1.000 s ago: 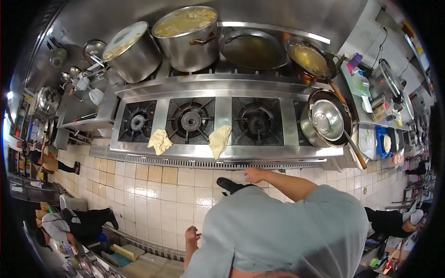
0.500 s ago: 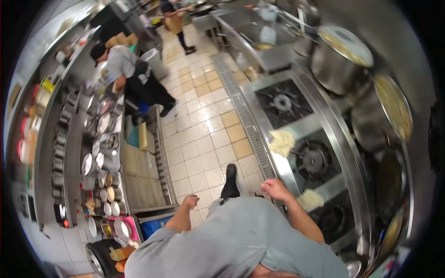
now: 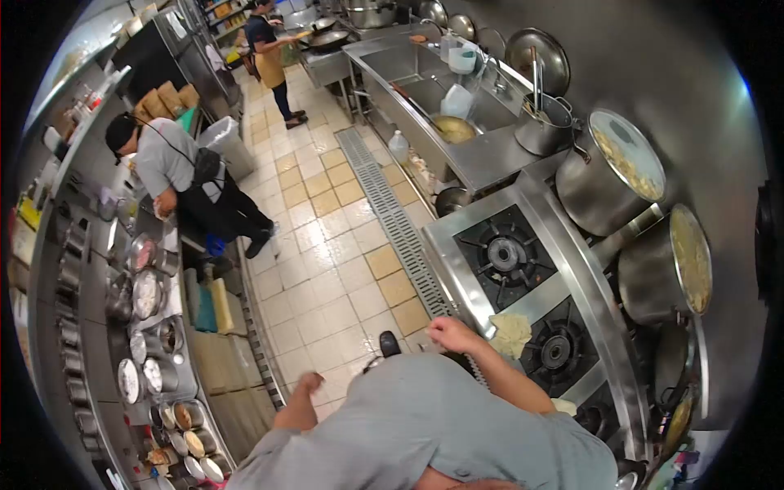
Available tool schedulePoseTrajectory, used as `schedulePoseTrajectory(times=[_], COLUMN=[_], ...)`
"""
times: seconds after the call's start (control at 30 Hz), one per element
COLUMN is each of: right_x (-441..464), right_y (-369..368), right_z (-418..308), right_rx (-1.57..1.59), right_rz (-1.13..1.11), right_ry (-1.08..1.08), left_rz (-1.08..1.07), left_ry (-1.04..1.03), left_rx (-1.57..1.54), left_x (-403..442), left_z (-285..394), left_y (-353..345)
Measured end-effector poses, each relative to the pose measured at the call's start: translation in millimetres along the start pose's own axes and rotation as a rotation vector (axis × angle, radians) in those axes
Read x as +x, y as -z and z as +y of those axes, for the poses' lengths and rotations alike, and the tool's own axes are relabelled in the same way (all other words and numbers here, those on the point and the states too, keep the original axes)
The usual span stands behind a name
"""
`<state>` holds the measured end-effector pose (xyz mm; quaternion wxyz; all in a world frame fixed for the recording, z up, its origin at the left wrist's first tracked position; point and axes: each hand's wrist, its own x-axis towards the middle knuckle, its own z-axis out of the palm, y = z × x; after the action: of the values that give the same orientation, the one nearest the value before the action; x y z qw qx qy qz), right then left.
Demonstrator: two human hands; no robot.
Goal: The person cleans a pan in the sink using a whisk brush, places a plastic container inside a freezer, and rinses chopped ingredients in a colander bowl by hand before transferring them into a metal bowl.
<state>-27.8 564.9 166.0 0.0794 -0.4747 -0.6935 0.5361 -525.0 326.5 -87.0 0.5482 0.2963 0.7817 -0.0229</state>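
My right hand (image 3: 451,335) hangs beside the front edge of the stove (image 3: 449,269), its fingers curled in, with nothing seen in them. Just to its right, a pale yellow cloth (image 3: 510,333) lies on the stove's steel top between two burners. My left hand (image 3: 309,384) hangs over the floor on the left side of my body, apart from the counter. It is small and blurred, so its fingers do not show clearly. Under me, one black shoe (image 3: 389,343) shows on the tiles.
Large steel pots (image 3: 584,192) stand behind the burners. Ahead on the right is a steel sink (image 3: 490,114). A co-worker (image 3: 192,167) leans at the left counter, which holds several metal containers (image 3: 147,294). Another person (image 3: 268,61) stands farther off by the woks (image 3: 331,37).
I have moved forward along the aisle, and the view has tilted up, showing more of the sink and the people. Both hands still hang at my sides.
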Motion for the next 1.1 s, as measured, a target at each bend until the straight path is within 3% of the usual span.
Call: schedulePoseTrajectory(times=[0.03, 0.07, 0.13, 0.2, 0.23, 0.33, 0.43, 0.5, 0.53, 0.57, 0.6, 0.63, 0.7, 0.73, 0.77, 0.83, 0.87, 0.9, 0.97, 1.03, 1.1], right_x=[13, 27, 52, 71, 84, 118, 165, 201, 222, 242, 266, 292, 319, 341, 362, 398, 419, 443, 482, 511, 548], right_y=[3, 7, 24, 33, 35, 55, 89, 127, 144, 150, 155, 168, 211, 222, 229, 249, 259, 267, 278, 294, 316], right_z=[-3, -8, -18, -26, -23, -4, 13, 9, 9, 10, 12, 13, -32, -40, -48, -74, -84, -85, -84, -98, -107], right_rx=[-0.014, 0.001, 0.029, 0.185, 0.223, 0.110, 0.254, 0.253, 0.247, 0.245, 0.174, 0.089, 0.071, 0.108, 0.145, 0.279, 0.409, 0.409, 0.642, 0.700, 0.862], right_rz=[-0.001, 0.075, 0.181, 0.075, 0.127, 0.124, 0.151, 0.196, 0.201, 0.192, 0.296, 0.408, 0.354, 0.340, 0.327, 0.225, 0.138, 0.135, 0.090, 0.112, 0.222], right_ry=[-0.025, 0.041, 0.109, -0.104, -0.113, -0.089, -0.032, -0.088, -0.152, -0.219, -0.086, 0.048, 0.025, 0.062, 0.103, 0.065, 0.014, 0.021, -0.016, -0.093, -0.177], left_rz=[-0.013, 0.117, 0.046, 0.142, 0.237, 0.168, -0.018, -0.002, -0.027, -0.071, -0.125, -0.329, 0.022, 0.144, 0.032, 0.081, 0.038, 0.045, 0.070, 0.003, 0.231], left_ry=[-0.061, -0.331, -0.340, -0.407, -0.475, -0.508, -0.398, -0.487, -0.477, -0.446, -0.380, -0.311, -0.001, 0.184, -0.002, -0.458, -0.095, -0.093, -0.632, -0.374, -0.920], left_rx=[0.179, 0.310, -0.380, -0.410, -0.467, -0.433, -0.475, -0.012, -0.004, -0.093, -0.276, -0.844, -0.477, -0.329, 0.059, 0.937, 0.471, 0.469, 0.167, 0.892, 0.822], left_x=[19, 33, 37, 8, 3, 41, 84, 91, 149, 177, 165, 156, 160, 71, 110, 177, 194, 203, 224, 288, 320], left_z=[16, 37, 111, 191, 235, 291, 301, 306, 270, 242, 239, 241, 247, 314, 288, 249, 259, 266, 284, 325, 364], left_y=[38, 58, 101, 124, 135, 148, 162, 181, 186, 197, 216, 229, 258, 274, 288, 317, 328, 341, 361, 398, 440])
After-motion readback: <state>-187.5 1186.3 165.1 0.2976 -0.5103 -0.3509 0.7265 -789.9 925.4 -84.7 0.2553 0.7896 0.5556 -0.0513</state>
